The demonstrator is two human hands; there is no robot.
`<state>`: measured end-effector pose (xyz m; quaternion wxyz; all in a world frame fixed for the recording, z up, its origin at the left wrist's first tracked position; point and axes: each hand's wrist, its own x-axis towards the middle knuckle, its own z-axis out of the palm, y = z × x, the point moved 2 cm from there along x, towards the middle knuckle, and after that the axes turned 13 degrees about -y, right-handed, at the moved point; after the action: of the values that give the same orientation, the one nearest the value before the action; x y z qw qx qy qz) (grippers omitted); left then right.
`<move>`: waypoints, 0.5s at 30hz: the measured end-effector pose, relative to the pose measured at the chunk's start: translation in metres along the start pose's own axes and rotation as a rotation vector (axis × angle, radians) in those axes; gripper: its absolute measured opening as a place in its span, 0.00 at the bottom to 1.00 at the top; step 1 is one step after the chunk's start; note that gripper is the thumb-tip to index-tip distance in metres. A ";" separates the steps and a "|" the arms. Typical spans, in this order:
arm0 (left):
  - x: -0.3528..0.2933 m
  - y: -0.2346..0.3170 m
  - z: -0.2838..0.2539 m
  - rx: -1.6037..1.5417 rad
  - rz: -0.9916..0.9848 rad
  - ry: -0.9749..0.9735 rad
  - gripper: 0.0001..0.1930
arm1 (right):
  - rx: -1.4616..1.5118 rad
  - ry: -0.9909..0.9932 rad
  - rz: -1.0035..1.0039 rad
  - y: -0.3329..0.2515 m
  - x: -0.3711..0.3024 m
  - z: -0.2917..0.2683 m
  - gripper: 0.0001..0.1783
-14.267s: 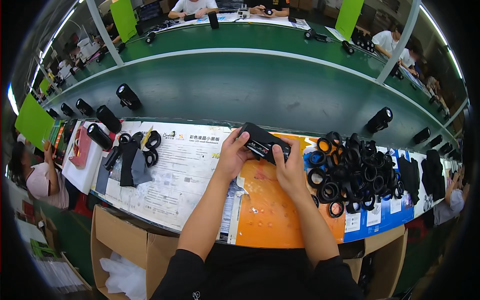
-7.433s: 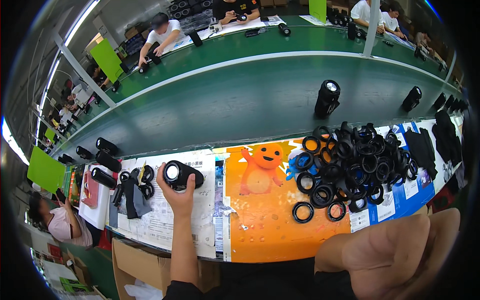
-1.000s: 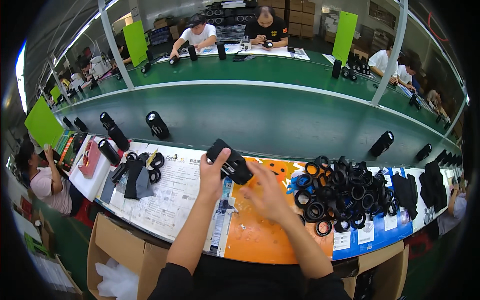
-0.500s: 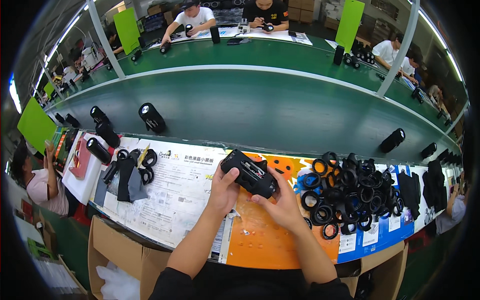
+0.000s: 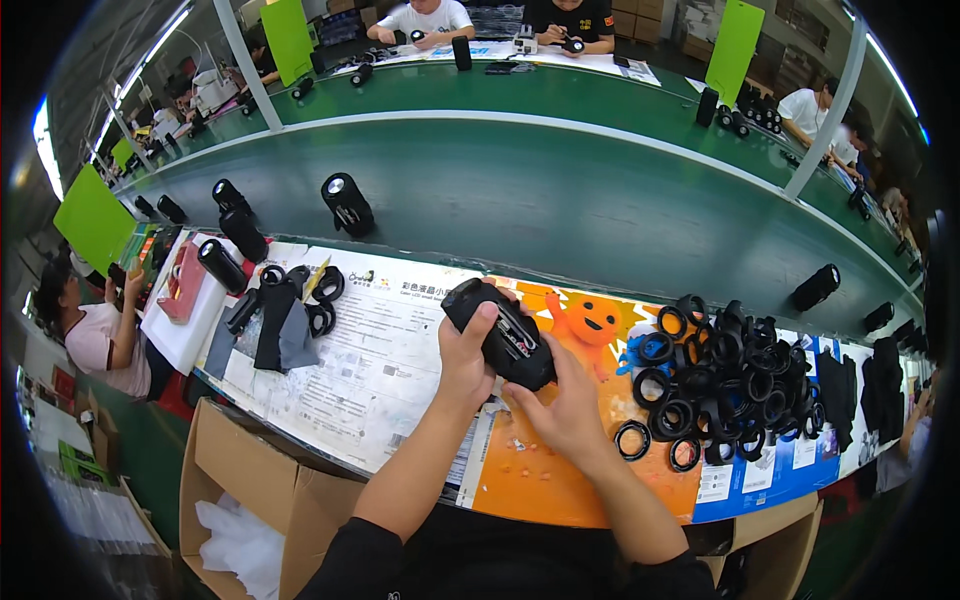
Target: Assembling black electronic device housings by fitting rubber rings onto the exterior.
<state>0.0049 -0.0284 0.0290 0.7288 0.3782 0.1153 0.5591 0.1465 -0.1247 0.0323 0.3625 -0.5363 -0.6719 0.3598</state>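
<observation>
A person holds a black cylinder [image 5: 505,335] in both bare hands above a paper-covered workbench, between a white printed sheet [image 5: 370,375] and an orange one [image 5: 540,480]. The left hand [image 5: 467,355] grips its left end, the thumb pressed on top and the fingers curled around the far side, partly hidden. The right hand [image 5: 562,415] closes on the other end, thumb along the near edge, its other fingers mostly out of sight behind. The cylinder lies tilted, its right end lower in the view.

To the right, a pile of black rings [image 5: 735,375] spreads across the orange sheet and a blue one [image 5: 745,500]; a single ring [image 5: 618,441] lies at its near edge. Dark cloth [image 5: 835,395] lies beyond the pile. To the left, gray cloth [image 5: 297,335] and more black parts sit near a pink holder [image 5: 183,285].

Behind the bench, other black cylinders stand on a green belt [image 5: 560,205]. Co-workers sit across from it, and one in a pale pink top [image 5: 100,345] sits at left.
</observation>
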 end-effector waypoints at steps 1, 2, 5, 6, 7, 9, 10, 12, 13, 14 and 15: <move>0.000 0.002 -0.001 -0.022 0.045 0.029 0.28 | -0.025 0.044 -0.042 -0.002 0.000 0.005 0.51; -0.001 0.002 -0.005 -0.025 0.042 -0.007 0.32 | -0.051 0.089 -0.083 -0.003 0.000 0.008 0.51; 0.000 0.002 -0.014 -0.112 0.023 -0.174 0.36 | -0.024 0.103 -0.142 0.001 -0.003 0.011 0.52; 0.000 0.000 -0.016 -0.111 0.024 -0.174 0.36 | -0.024 0.103 -0.143 0.000 -0.003 0.011 0.52; 0.000 -0.003 -0.015 -0.152 0.026 -0.206 0.38 | -0.008 0.101 -0.144 -0.002 -0.005 0.010 0.51; -0.001 -0.008 -0.014 -0.198 0.025 -0.235 0.40 | 0.005 0.099 -0.140 -0.001 -0.007 0.010 0.51; -0.002 -0.009 -0.014 -0.203 0.018 -0.231 0.41 | 0.026 0.114 -0.150 0.001 -0.008 0.011 0.51; -0.004 -0.012 -0.012 -0.211 0.009 -0.224 0.42 | 0.046 0.128 -0.156 0.004 -0.011 0.012 0.50; -0.005 -0.013 -0.010 -0.245 0.017 -0.262 0.42 | 0.037 0.133 -0.163 0.004 -0.011 0.012 0.49; -0.005 -0.012 -0.009 -0.280 0.025 -0.300 0.42 | 0.028 0.138 -0.170 0.004 -0.011 0.011 0.49; -0.005 -0.012 -0.009 -0.281 0.026 -0.298 0.42 | 0.027 0.135 -0.169 0.004 -0.010 0.011 0.49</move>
<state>0.0064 -0.0301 0.0133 0.7760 0.3528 -0.0775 0.5170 0.1404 -0.1353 0.0230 0.4432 -0.4956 -0.6839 0.3003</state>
